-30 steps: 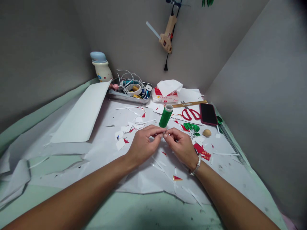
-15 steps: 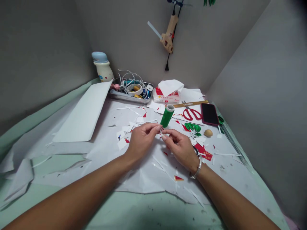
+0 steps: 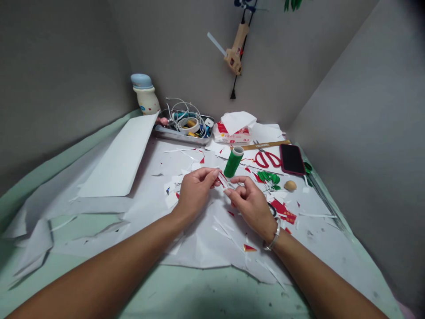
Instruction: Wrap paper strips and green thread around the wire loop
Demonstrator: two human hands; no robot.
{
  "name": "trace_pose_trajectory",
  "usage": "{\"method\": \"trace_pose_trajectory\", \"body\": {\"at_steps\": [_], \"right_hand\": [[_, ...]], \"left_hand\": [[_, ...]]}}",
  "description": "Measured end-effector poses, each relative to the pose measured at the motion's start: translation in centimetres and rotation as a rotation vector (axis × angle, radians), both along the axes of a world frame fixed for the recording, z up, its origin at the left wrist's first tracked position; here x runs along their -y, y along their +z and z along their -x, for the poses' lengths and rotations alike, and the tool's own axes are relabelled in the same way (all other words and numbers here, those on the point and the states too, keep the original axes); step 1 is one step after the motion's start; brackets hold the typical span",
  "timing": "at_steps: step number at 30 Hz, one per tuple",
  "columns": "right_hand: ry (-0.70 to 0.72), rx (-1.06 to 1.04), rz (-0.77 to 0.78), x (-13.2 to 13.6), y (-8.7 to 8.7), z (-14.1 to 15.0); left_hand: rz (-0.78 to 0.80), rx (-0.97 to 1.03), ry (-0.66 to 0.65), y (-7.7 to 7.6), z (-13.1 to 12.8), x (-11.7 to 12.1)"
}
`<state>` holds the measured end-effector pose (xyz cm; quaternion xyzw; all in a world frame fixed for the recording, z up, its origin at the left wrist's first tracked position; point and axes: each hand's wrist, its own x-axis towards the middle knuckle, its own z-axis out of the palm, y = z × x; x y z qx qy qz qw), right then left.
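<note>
Pinching a narrow paper strip [image 3: 223, 180], white with red markings, between thumb and fingertips of the left hand [image 3: 195, 193], just left of a green thread spool [image 3: 233, 162]. Curling the right hand [image 3: 250, 204] below the spool, fingertips beside the strip, grip on it unclear. Red-handled scissors [image 3: 266, 159] lying beyond the spool.

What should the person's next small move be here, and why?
Probably the right hand should close its fingertips on the free end of the thin red-and-white strip pinched by the left hand. That end points toward those fingertips, which sit just beside it, so little reaching seems needed. The green thread spool stands nearby, clear of the strip.
</note>
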<state>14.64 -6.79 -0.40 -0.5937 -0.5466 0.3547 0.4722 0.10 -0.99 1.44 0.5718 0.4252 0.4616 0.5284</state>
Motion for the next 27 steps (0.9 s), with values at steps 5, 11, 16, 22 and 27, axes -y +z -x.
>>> {"method": "trace_pose_trajectory", "body": {"at_steps": [5,11,16,22,27], "right_hand": [[0.027,0.033,-0.001,-0.11,0.25,-0.02],[0.028,0.039,-0.021,-0.08,0.33,-0.01],[0.035,0.034,-0.026,-0.03,0.29,0.19],[0.025,0.029,-0.017,-0.03,0.39,0.10],[0.030,0.013,-0.019,0.02,0.48,-0.01]], "left_hand": [[0.046,0.048,-0.019,0.16,-0.03,0.09],[0.059,0.065,-0.025,0.27,-0.04,0.14],[0.049,0.056,-0.034,-0.12,-0.02,-0.07],[0.103,0.138,-0.082,-0.41,-0.10,-0.20],[0.124,0.206,-0.126,-0.21,-0.23,0.02]]}}
